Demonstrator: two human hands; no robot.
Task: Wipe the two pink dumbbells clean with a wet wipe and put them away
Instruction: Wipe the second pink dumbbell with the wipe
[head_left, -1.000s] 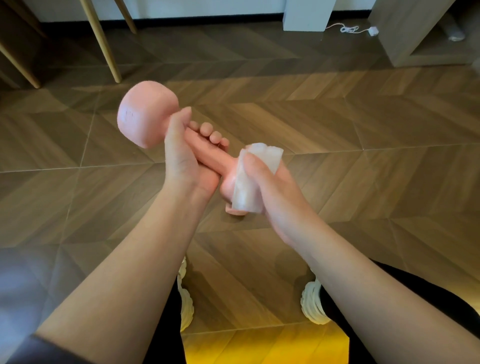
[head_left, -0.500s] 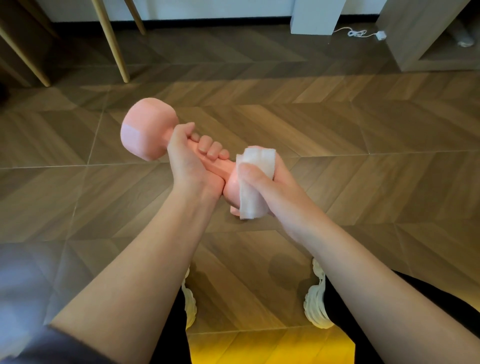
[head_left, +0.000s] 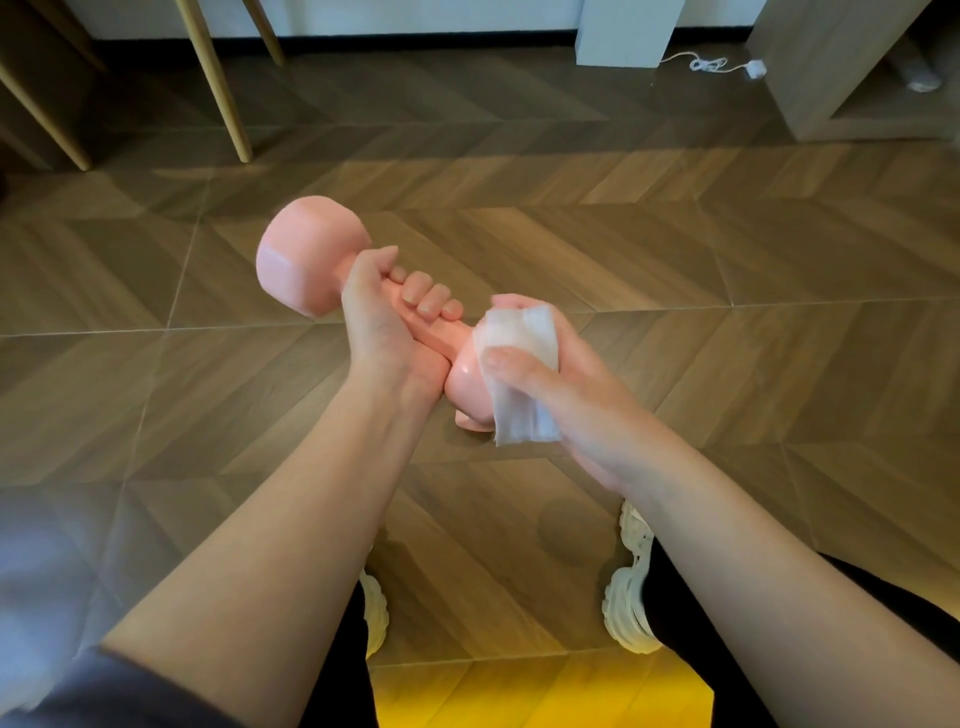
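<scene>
One pink dumbbell (head_left: 306, 262) is held in the air above the floor, tilted with its far head up to the left. My left hand (head_left: 387, 322) grips its handle, fingers curled round it. My right hand (head_left: 550, 374) holds a white wet wipe (head_left: 514, 364) wrapped over the near head of the dumbbell, thumb pressing the wipe against it. Most of that near head is covered by the wipe and my hand. A second dumbbell is not in view.
Brown herringbone wood floor (head_left: 675, 270) lies below. Wooden furniture legs (head_left: 215, 78) stand at the back left, a white post (head_left: 626, 31) and a low wooden shelf unit (head_left: 852, 73) at the back right, with a white cable (head_left: 722, 65) on the floor. My white shoes (head_left: 631, 587) are underneath.
The dumbbell and both hands have sunk a little in the view. The wipe has shifted round the near head, now hanging lower under my right thumb.
</scene>
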